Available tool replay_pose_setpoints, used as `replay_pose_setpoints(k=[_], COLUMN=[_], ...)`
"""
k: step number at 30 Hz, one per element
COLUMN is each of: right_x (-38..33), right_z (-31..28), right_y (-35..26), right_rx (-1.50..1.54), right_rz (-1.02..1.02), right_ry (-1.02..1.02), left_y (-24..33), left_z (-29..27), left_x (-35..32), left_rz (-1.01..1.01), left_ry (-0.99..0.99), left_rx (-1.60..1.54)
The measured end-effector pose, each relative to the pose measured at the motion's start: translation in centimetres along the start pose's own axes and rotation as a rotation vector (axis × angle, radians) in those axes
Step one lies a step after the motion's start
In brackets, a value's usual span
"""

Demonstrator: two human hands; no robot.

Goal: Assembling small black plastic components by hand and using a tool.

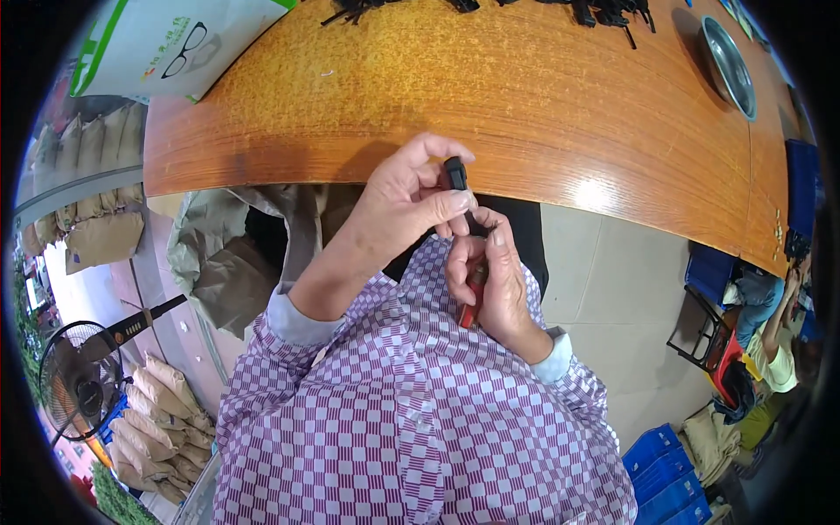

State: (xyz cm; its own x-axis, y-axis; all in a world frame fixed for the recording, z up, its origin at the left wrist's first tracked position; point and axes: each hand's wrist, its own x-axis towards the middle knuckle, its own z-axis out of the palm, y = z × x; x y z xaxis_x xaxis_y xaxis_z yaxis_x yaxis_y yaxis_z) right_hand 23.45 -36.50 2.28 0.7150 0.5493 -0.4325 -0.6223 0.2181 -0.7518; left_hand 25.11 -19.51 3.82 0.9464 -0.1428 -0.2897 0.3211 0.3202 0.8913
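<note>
My left hand (398, 206) pinched a small black plastic piece (455, 172). My right hand (490, 280) gripped red-handled pliers (471, 308). I judged careful lining up came next.

The table (542, 96) is a glossy orange-brown with a streaky wood grain, and a silver-grey metal bowl (728, 66) sits near its right edge while a scatter of black parts (604, 12) lies along its far edge. The left hand (398, 206) pinches a small black piece (455, 172), and the right hand (494, 284) grips a tool with red handles (471, 306); both sleeves belong to a shirt (411, 420) checked in purple and white, with pale blue-grey cuffs. Off the table's left corner lies a white bag (166, 39) with green stripes, below it tan sacks (96, 197), and blue crates (665, 477) sit at lower right.
</note>
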Motion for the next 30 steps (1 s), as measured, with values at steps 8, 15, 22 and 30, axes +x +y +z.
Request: replay_pose_setpoints(k=[8,15,22,30], right_x=[-1.6,1.5,2.8,2.7], right_z=[0.1,1.6,2.6,1.8], right_y=[1.5,-2.5,-2.4,-1.4], right_rx=[-0.007,-0.582,-0.747,-0.667], right_rz=[0.036,-0.068,-0.095,-0.080], right_ry=[0.019,-0.081,-0.145,-0.140], left_y=[0.0,-1.3,-1.2,-0.7], left_z=[-1.1,-1.5,-1.7,-0.8], left_x=[-2.6,-3.5,-4.0,-3.7], left_rz=[0.084,0.223,0.263,0.273], left_ry=[0.163,0.208,0.220,0.253], left_rx=[0.066,0.348,0.577,0.842])
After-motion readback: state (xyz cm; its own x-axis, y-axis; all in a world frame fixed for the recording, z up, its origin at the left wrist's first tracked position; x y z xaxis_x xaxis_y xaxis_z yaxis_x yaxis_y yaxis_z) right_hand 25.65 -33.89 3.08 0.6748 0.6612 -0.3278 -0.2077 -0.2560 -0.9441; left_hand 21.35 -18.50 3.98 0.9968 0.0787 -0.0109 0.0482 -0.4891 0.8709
